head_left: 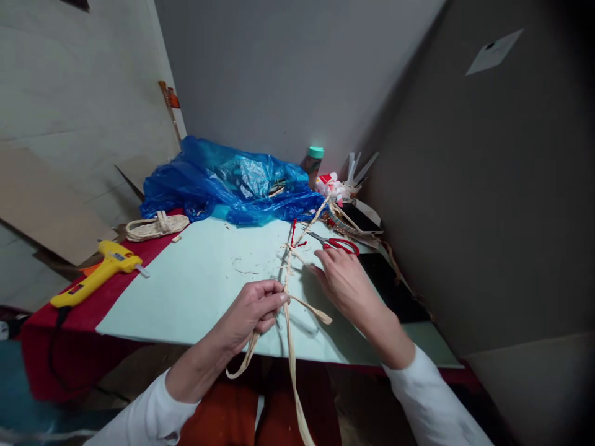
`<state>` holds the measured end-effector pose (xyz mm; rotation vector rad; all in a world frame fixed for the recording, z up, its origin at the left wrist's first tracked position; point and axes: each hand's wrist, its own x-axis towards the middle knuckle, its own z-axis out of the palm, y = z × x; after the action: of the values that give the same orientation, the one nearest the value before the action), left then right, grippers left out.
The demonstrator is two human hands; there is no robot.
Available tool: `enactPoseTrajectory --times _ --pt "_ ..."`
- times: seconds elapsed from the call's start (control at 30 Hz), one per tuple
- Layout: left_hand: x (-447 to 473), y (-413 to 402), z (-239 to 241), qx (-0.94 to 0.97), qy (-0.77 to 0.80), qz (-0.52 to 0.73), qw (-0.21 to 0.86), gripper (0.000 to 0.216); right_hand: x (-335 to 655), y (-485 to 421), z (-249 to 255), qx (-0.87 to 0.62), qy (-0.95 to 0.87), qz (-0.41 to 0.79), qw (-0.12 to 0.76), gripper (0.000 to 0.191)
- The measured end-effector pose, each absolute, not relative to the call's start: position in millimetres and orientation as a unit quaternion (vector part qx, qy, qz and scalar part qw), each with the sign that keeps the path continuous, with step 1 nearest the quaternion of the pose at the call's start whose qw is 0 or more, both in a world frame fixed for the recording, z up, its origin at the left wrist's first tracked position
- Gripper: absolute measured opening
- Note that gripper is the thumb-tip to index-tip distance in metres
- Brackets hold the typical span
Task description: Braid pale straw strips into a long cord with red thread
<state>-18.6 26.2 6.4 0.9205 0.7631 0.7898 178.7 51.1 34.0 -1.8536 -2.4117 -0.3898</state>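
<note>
My left hand (pixel 255 311) is closed in a pinch on several pale straw strips (pixel 292 347) that hang over the near edge of a light green board (pixel 195 285). The strips run up as a plaited cord (pixel 289 257) toward the back of the table. My right hand (pixel 341 282) lies over the board beside the cord, fingers pointing at it and partly curled, holding nothing I can see. Red-handled scissors (pixel 338 243) lie just beyond my right hand.
A yellow glue gun (pixel 97 272) lies on the red cloth (pixel 69 322) at left. A woven straw piece (pixel 155 226) sits behind it. A crumpled blue plastic bag (pixel 232 183), a green-capped bottle (pixel 313 162) and clutter fill the back. A wall stands close on the right.
</note>
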Motion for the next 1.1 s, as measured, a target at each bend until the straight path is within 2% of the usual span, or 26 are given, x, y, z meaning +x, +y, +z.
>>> enactPoseTrajectory --times 0.1,0.17,0.33,0.43,0.57,0.83,1.1 --pt "-19.0 26.7 4.5 0.422 0.345 0.365 0.755 0.021 157.4 71.2 27.6 -0.585 -0.806 -0.079 0.04 0.021" --pt "-19.5 26.7 3.3 0.426 0.344 0.367 0.752 0.02 153.5 78.8 23.4 -0.583 -0.808 -0.044 0.073 0.023" --pt "-20.3 26.7 2.7 0.442 0.341 0.368 0.744 0.019 172.8 64.1 35.7 -0.58 -0.76 0.078 0.284 0.025" --pt "-19.4 26.8 2.2 0.449 0.343 0.37 0.737 0.019 177.7 32.0 49.9 -0.553 -0.741 0.177 0.337 0.028" --pt "-16.8 25.0 -0.6 0.486 0.35 0.379 0.705 0.015 162.3 -12.5 50.0 -0.555 -0.724 0.22 0.345 0.031" --pt "-15.4 20.7 -1.2 0.507 0.364 0.39 0.677 0.016 137.6 -30.3 22.3 -0.605 -0.734 0.091 0.293 0.026" --pt "-15.2 22.2 0.4 0.464 0.365 0.397 0.703 0.018 139.6 -31.4 25.5 -0.604 -0.761 0.083 0.224 0.018"
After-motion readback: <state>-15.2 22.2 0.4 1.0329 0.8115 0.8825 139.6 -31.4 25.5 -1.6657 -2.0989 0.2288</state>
